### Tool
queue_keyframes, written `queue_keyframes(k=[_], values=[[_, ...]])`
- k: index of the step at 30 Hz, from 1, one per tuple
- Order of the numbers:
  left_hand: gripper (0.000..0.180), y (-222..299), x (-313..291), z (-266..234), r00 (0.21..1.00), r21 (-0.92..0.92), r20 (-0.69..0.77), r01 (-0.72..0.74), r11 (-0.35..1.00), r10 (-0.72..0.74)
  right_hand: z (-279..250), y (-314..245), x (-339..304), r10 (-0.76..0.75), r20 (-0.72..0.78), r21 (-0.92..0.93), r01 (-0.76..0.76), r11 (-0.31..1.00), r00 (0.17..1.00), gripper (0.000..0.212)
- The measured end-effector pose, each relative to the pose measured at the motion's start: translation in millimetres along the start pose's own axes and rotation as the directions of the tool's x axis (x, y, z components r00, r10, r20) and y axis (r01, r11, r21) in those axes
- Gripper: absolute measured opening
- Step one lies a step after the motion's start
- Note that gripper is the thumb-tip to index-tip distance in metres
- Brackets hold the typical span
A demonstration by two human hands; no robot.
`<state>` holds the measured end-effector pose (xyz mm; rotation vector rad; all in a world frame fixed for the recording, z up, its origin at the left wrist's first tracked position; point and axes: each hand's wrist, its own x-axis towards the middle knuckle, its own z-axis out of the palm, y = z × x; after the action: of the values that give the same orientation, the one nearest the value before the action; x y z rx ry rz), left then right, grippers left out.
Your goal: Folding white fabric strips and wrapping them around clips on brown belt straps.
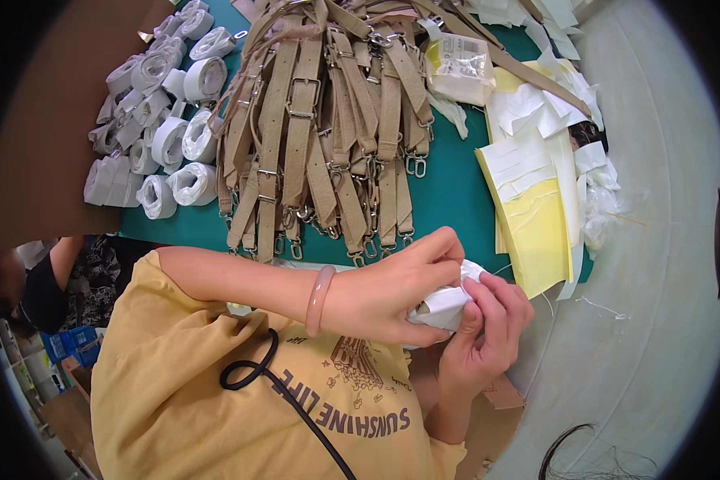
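Note:
A small white paper-wrapped roll is held between my two hands, in front of the table's near edge. My left hand, with a pinkish bangle on its wrist, reaches across from the left and grips the roll with bent fingers. From the right, my right hand closes its fingers and thumb around the other end of the paper. What lies inside the wrapping is mostly hidden. Just beyond my left forearm hangs a thick bunch of tan straps with metal buckles and snap hooks.
Several white paper-wrapped rolls are piled at the left of the green table. Yellow-and-white paper sheets lie at the right, below a clear plastic packet. A pale wall borders the right side. Another person is at the far left.

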<state>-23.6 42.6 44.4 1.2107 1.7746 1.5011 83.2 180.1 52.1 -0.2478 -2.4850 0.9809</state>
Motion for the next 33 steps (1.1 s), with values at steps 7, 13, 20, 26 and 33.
queue_keyframes(k=[7,13,20,26,33], values=[[0.041,3,-6,-15,0.985,0.219,0.059,-0.172,0.960,0.163,-31,-12,13,-0.037,0.326,-0.084,0.068,0.994,0.945,0.019],[0.043,8,-30,-31,0.979,0.451,0.125,-0.201,0.869,0.162,-23,-20,30,-0.209,0.597,-0.030,0.282,0.959,0.775,0.022],[0.048,24,-65,-40,0.990,0.208,0.109,-0.107,0.972,0.086,5,-18,28,-0.366,0.774,0.370,0.100,0.924,0.517,0.034],[0.052,12,-72,-93,0.972,0.392,0.112,-0.236,0.889,0.209,32,-44,37,-0.436,0.548,0.161,0.422,0.892,0.714,0.046],[0.048,-73,-67,-383,0.743,0.858,-0.510,0.472,0.202,0.433,-54,74,88,0.009,-0.266,-0.301,-0.091,0.949,0.964,0.029]])
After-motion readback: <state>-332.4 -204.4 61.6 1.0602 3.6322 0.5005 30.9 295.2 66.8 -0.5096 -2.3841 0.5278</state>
